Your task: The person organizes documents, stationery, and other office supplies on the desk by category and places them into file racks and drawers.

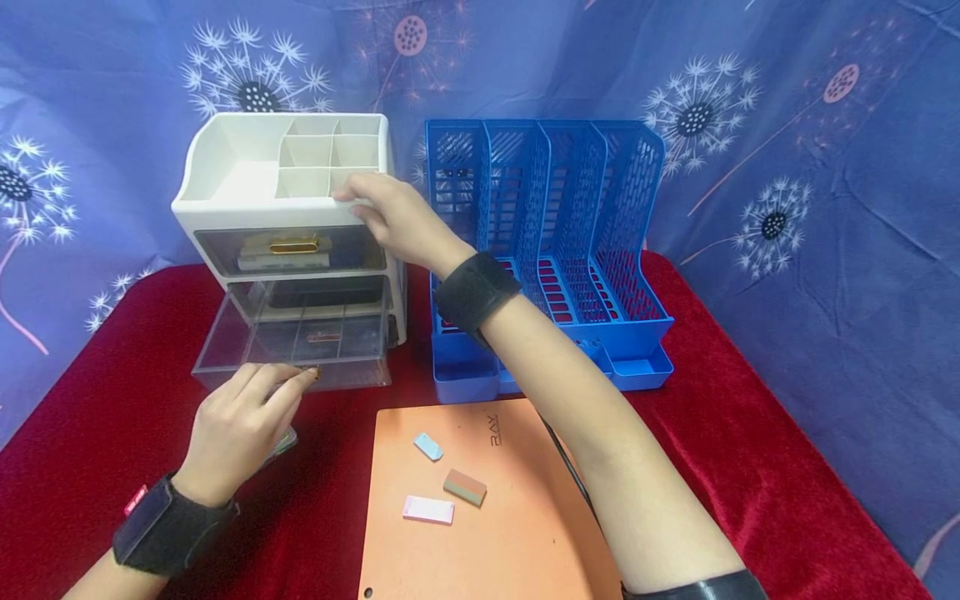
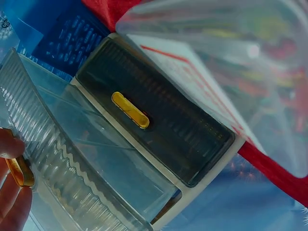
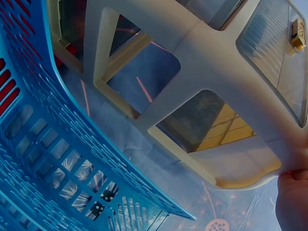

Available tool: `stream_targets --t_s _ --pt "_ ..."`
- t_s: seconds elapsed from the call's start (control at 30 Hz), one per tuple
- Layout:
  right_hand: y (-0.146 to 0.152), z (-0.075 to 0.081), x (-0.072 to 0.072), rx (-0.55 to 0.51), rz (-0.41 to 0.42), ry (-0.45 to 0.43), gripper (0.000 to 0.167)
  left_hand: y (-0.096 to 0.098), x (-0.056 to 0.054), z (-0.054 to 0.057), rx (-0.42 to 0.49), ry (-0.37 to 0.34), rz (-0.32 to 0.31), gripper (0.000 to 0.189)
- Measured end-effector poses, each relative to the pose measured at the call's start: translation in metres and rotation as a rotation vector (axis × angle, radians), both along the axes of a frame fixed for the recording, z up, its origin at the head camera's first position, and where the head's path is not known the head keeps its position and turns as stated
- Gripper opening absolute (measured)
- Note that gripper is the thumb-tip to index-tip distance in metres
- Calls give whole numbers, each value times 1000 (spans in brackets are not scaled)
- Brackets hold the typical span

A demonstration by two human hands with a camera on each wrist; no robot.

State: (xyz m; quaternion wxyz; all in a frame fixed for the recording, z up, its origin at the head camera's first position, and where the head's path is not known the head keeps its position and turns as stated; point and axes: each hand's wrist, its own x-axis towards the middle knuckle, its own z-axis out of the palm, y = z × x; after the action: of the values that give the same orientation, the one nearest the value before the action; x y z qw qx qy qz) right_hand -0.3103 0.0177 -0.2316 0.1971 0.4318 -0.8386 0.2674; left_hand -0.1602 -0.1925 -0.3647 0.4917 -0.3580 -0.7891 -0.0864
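Head view, with 12 o'clock pointing away from the person: a clear drawer [image 1: 285,342] stands out from the white cabinet [image 1: 258,212], its long axis running from 9 to 3 o'clock. It lies at 1 o'clock from the left hand [image 1: 236,425], the nearer of the two. Left wrist view shows that hand's fingers and thumb together, pinching the gold handle [image 2: 23,173] on the drawer's front. So hand and drawer touch, and the cabinet body lies beyond, at 12 to 1 o'clock from the handle.

The right hand [image 1: 401,217] grips the cabinet's top front edge at the cabinet's 3 o'clock side, its fingers over the rim and its thumb against the front. From there the drawer is at 7 to 8 o'clock, with a closed upper drawer [image 1: 352,250] between.

A blue rack [image 1: 551,225] stands at 3 o'clock from the cabinet. Between 3 and 4 o'clock from the left hand, an orange board [image 1: 517,533] on the red-covered bench [image 1: 750,483] bears a blue block [image 1: 428,447], a brown block [image 1: 465,487] and a pink block [image 1: 428,509].
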Motion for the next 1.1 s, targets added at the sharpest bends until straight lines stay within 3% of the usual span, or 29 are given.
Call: stream_targets --t_s 0.43,0.63,0.93,1.1 --pt "1 2 1 14 -14 5 21 1 0 -2 7 6 -4 31" --pt "2 3 1 12 -19 4 21 4 2 -1 15 -25 11 32" --pt "0 1 2 9 -11 2 22 12 15 10 33 -103 39 36" --pt "0 -1 1 4 -7 3 21 23 20 20 63 -105 -4 35"
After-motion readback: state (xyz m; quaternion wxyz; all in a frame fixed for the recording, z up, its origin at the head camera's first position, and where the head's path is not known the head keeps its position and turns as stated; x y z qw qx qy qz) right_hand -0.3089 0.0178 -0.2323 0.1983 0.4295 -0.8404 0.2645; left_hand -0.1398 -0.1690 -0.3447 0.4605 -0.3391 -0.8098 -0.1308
